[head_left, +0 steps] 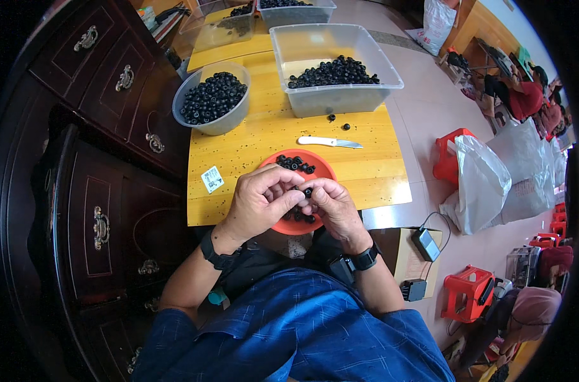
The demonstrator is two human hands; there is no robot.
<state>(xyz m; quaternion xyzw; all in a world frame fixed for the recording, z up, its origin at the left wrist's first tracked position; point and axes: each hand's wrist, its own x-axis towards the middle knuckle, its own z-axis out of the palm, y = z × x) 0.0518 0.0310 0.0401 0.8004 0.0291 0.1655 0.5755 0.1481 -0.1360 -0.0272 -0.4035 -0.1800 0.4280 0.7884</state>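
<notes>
Above an orange-red plate (324,167) my two hands meet, fingertips almost touching. A small round black part (308,192) with a hole in its end is pinched in my right hand (337,213). My left hand (257,200) is closed, thumb against the fingers, right beside that part; a dark bit shows at its fingertips, but I cannot tell whether it is a separate piece. More black parts (294,163) lie on the plate, some hidden under my hands. Just beyond the plate rests a white-handled knife (318,141), its blade pointing right.
A round tub (182,118) of black parts stands at the table's left, a rectangular clear bin (337,97) at the back right. Two loose parts lie near the knife. Dark drawers (92,210) border the left. Red stools (466,296), bags and other people are on the right.
</notes>
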